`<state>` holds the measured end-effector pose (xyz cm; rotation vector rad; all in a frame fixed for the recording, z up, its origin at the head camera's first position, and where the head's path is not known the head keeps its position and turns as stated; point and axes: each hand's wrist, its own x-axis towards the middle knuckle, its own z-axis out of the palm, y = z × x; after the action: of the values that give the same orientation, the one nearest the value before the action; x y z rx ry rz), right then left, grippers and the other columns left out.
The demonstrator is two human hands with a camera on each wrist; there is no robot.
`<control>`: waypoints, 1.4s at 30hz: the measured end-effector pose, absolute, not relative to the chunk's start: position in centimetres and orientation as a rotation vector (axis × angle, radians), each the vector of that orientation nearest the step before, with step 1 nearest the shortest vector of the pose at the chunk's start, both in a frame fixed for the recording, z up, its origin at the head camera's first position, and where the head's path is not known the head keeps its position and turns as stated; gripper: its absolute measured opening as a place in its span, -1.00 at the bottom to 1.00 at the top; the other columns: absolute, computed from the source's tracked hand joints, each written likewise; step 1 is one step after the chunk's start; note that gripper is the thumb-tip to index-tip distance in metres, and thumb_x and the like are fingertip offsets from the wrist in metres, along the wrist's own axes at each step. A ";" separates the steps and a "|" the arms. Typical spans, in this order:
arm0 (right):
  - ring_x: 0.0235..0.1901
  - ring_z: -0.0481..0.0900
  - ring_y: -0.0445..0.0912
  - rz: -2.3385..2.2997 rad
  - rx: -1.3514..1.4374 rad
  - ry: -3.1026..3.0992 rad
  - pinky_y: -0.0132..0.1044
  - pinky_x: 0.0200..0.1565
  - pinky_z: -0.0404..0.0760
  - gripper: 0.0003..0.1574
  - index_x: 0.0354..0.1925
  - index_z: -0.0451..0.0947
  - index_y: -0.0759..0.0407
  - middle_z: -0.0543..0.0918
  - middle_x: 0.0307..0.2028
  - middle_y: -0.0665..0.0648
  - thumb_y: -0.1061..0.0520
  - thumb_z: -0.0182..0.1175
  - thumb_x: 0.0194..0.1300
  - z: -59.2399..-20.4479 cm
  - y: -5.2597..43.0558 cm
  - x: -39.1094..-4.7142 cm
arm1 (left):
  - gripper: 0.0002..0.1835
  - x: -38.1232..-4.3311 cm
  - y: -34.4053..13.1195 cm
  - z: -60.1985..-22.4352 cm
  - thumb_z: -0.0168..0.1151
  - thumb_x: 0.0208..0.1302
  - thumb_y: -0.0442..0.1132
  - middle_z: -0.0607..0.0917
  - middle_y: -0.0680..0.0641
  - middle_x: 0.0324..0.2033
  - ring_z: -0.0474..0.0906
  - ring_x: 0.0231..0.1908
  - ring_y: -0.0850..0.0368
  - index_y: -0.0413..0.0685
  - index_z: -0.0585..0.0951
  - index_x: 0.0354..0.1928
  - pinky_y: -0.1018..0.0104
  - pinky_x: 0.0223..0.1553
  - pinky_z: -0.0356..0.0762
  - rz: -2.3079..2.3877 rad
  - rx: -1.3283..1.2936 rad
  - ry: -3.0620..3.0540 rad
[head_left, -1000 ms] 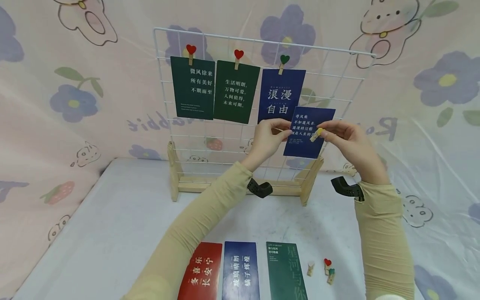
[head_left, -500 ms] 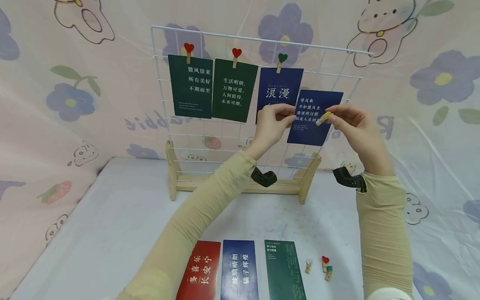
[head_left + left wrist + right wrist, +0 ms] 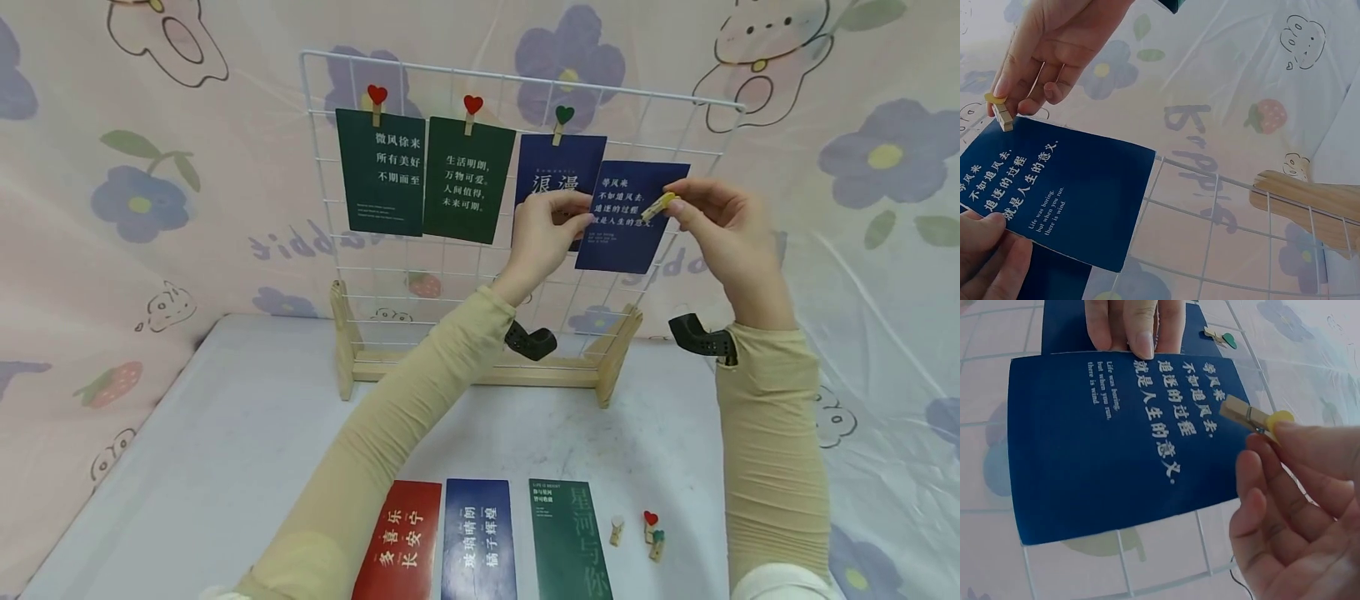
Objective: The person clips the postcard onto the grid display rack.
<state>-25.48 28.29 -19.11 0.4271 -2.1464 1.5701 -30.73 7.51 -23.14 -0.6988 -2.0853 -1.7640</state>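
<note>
My left hand (image 3: 543,237) pinches the left edge of a blue card (image 3: 626,242) with white lettering, thumb in front. The card stands before the right part of a white wire grid (image 3: 480,283). Between thumb and forefinger, my right hand (image 3: 738,237) holds a small wooden clothespin (image 3: 1244,414) with a yellow end, just in front of the card's right side. Left of it, another blue card (image 3: 558,150) hangs from a green-heart clothespin (image 3: 562,123), partly hidden by my left hand. Two green cards, one (image 3: 380,192) at the far left, hang from red-heart clothespins (image 3: 472,112).
The grid stands in a wooden base (image 3: 540,377) on a white table (image 3: 247,433). In front lie a red card (image 3: 401,542), a blue card (image 3: 480,575) and a green card (image 3: 566,550). Beside them are a white-ended clothespin (image 3: 617,531) and two heart clothespins (image 3: 652,537).
Both hands have moved upward together, bringing the blue card and the yellow clothespin higher in front of the grid and slightly to the right. The hanging cards stay in place.
</note>
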 end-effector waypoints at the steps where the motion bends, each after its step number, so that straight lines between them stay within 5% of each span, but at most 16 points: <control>1: -0.27 0.51 -0.08 1.578 0.437 -2.123 -0.46 -0.22 0.47 -0.74 -0.06 0.63 0.28 0.65 -0.26 0.07 0.24 0.26 0.26 -19.0 28.3 -25.6 | -0.76 -30.7 7.5 -23.1 0.28 0.24 -0.36 0.70 -0.04 -0.24 0.64 -0.33 0.25 -0.18 0.67 -0.05 0.57 -0.29 0.57 -1.766 -0.695 -2.082; 12: -0.34 0.53 -0.07 1.690 0.498 -1.918 -0.40 -0.28 0.41 -0.74 -0.12 0.63 0.39 0.66 -0.32 0.13 0.32 0.32 0.18 -17.7 28.2 -26.5 | -0.78 -31.1 7.6 -22.7 0.28 0.24 -0.36 0.70 -0.04 -0.27 0.62 -0.37 0.25 -0.19 0.67 -0.07 0.58 -0.31 0.56 -1.729 -0.713 -2.074; 42: -0.34 0.53 -0.16 1.319 0.316 -1.964 -0.40 -0.26 0.40 -0.80 -0.13 0.69 0.20 0.65 -0.24 0.06 0.28 0.21 0.29 -14.5 26.7 -27.8 | -0.78 -31.0 8.3 -21.7 0.28 0.25 -0.33 0.70 -0.02 -0.28 0.59 -0.39 0.27 -0.17 0.67 -0.07 0.58 -0.32 0.51 -1.609 -0.693 -2.119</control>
<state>-27.77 26.68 -14.48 0.3162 -1.9639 1.3191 -30.96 8.30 -21.71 -0.6932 -2.1193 -1.6087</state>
